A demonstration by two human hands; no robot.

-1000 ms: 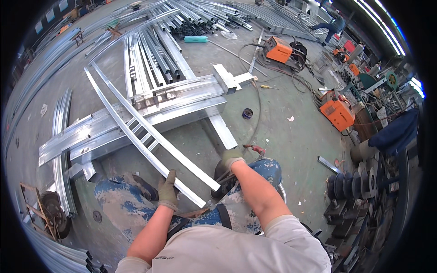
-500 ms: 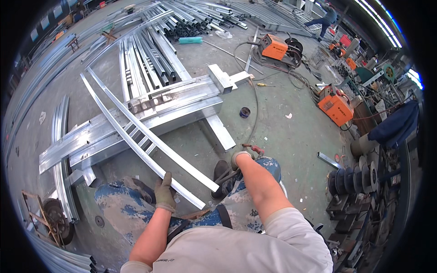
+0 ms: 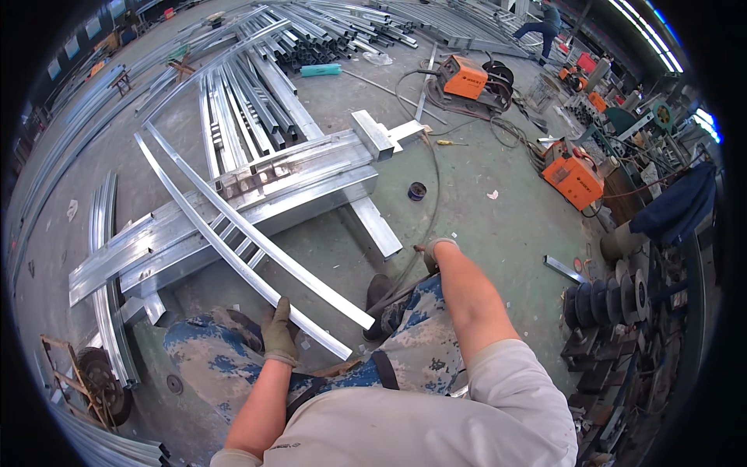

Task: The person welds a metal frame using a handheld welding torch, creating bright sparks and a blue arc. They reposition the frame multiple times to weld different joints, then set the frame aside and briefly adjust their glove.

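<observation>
Two long shiny metal rails with short crosspieces form a narrow frame point(image 3: 266, 247), which slants from my lap up over a stack of wide metal beams point(image 3: 175, 253). My left hand point(image 3: 280, 333), in a grey-green work glove, is closed around the near left rail, close to its lower end. Out by my right knee, my right hand point(image 3: 442, 251), also gloved, is closed on a welding electrode holder. My wrist hides most of that tool; only a small reddish-brown tip point(image 3: 419, 247) shows. A dark cable point(image 3: 437, 183) runs across the floor towards it.
Orange welding machines point(image 3: 464, 76) point(image 3: 573, 177) stand at right, with cables on the floor. A small dark round tin point(image 3: 417, 191) and a yellow-handled screwdriver point(image 3: 450, 142) lie ahead. Metal tubes point(image 3: 334, 35) are piled beyond. Black spools point(image 3: 607, 302) sit at right; a person point(image 3: 540, 33) is far off.
My right hand has moved a little right and forward, and the red tool in it is now mostly hidden. My left hand keeps its hold on the rail.
</observation>
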